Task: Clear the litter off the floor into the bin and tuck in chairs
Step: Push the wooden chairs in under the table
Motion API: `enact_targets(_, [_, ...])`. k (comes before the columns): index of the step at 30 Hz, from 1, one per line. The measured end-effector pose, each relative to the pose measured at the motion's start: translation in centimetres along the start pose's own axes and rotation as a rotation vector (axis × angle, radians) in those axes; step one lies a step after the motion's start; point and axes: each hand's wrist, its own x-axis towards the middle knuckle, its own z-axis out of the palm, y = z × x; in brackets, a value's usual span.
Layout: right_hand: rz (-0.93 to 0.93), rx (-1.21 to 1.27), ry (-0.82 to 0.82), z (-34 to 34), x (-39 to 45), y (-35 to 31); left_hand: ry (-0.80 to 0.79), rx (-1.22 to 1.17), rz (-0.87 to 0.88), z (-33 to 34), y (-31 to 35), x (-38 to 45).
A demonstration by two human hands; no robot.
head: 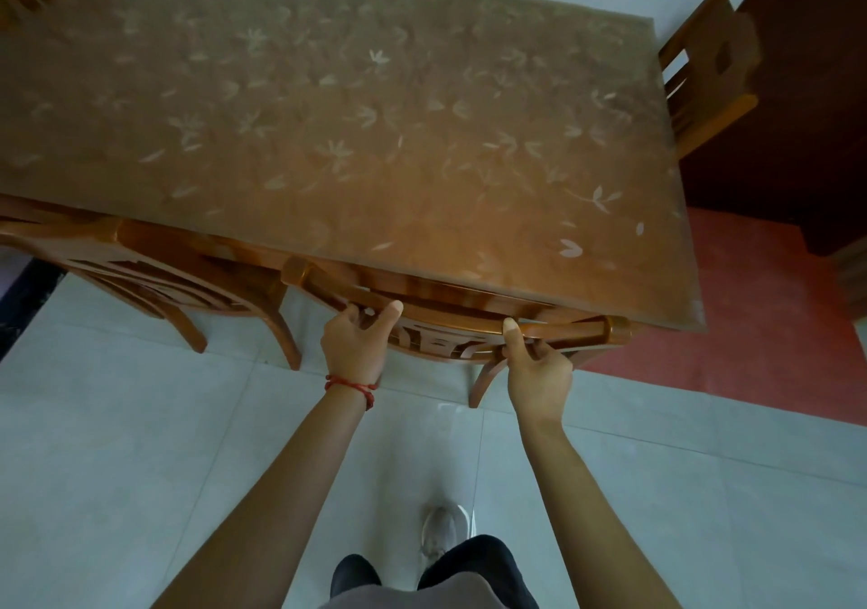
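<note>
Chair [450,322] sits directly ahead of us, its curved wooden top rail running from left to right just under the near edge of the table [328,115], so the seat is hidden beneath the tabletop and only the backrest and one rear leg show. We hold that rail with both hands. Our left hand [354,343] is closed around the rail left of its middle, thumb laid along the top and the fingers curled over the far side. Our right hand [539,374] is clamped on the rail right of its middle, thumb pressed upright against the near face and the fingers wrapped underneath. The carved slats of the backrest lie between our two hands. A red cord bracelet [352,385] circles our left wrist.

Beside us on the left, a second chair [140,280] stands at the same table edge, also pushed in. A third chair [703,73] stands at the right end of the table. The table wears a translucent cover printed with pale leaves. Below the rail we see pale floor tiles [140,444], a red mat [760,317] to the right, and one grey shoe [438,531].
</note>
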Motion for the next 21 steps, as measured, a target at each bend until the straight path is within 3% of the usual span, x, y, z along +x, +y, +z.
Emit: enact_targets(21, [0.032, -0.02, -0.014, 0.7, -1.1, -0.7, -0.05, 0.069, -0.002, -1.3, 0.7, -0.1])
